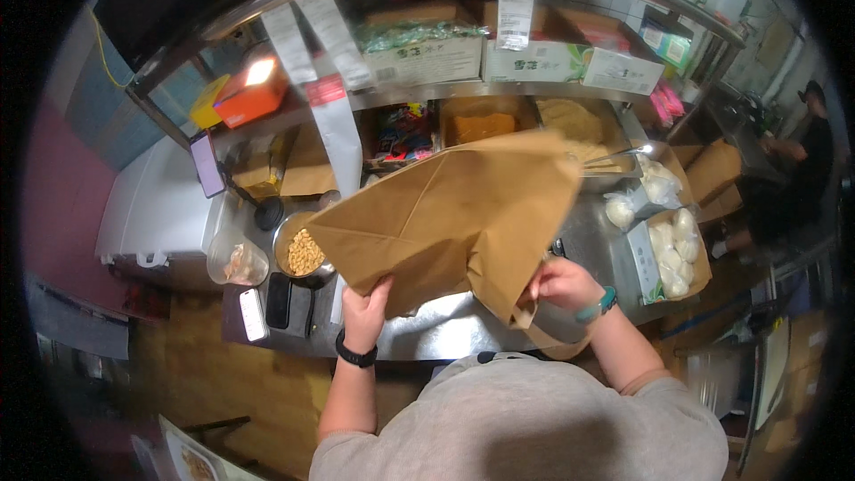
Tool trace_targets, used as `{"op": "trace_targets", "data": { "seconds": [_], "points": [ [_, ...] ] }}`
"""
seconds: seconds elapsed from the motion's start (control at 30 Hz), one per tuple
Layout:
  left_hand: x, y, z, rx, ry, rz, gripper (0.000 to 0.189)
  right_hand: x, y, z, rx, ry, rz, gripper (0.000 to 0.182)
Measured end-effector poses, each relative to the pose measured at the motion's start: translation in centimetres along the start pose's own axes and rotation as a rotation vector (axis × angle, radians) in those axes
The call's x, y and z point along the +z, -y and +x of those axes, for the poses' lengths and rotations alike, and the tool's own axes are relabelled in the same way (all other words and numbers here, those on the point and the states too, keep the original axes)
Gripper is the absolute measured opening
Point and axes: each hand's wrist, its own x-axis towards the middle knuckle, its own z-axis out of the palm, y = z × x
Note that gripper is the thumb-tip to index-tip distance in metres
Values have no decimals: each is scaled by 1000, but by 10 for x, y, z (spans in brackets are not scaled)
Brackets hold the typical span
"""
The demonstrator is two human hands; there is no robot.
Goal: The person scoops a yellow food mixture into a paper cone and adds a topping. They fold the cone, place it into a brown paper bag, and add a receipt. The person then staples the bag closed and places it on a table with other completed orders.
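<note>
A large brown paper bag point(434, 207) is held up tilted over the stainless steel table point(454, 331). My left hand point(364, 310) grips its lower left edge, with the thumb on the near face. At the bag's lower right corner, my right hand point(564, 284) has its fingers closed on the paper edge. A flat paper handle point(558, 345) loops below my right wrist. The bag hides much of the table's middle. Left of the bag stands a metal bowl of peanuts point(304, 252).
A clear plastic tub point(237, 260), a white phone point(253, 315) and a black phone point(278, 300) are at left. Boxes of bagged white dough-like pieces point(671, 254) stand at right. Behind are food trays point(574, 123) beneath a shelf of cartons point(421, 61). A person point(805, 153) is at far right.
</note>
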Motion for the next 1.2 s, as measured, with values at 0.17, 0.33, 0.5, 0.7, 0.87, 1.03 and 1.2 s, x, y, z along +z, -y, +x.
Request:
{"op": "trace_targets", "data": {
  "seconds": [0.17, 0.33, 0.5, 0.7, 0.87, 1.03, 1.2],
  "points": [
    [17, -11, 32, -65, 276, -99, 20, -26, -21, 12, 32, -334, 605, 43],
    [59, -20, 59, 69, 519, 2, 24, 25, 5, 22, -11, -352, 506, 44],
    [90, 4, 78, 114, 500, -44, 41, 40, 2, 33, 14, -326, 494, 44],
    [68, -45, 63, 842, 697, 443, 54, 47, 8, 26, -20, -370, 468, 45],
    [61, -44, 32, 878, 778, 500, 59, 54, 3, 35, 0, -355, 482, 46],
    [63, -47, 45, 985, 591, 456, 47, 60, 5, 35, -5, -357, 476, 47],
    [56, -34, 61, 500, 617, -208, 62, 61, 4, 31, -4, -360, 474, 48]
  ]
}}
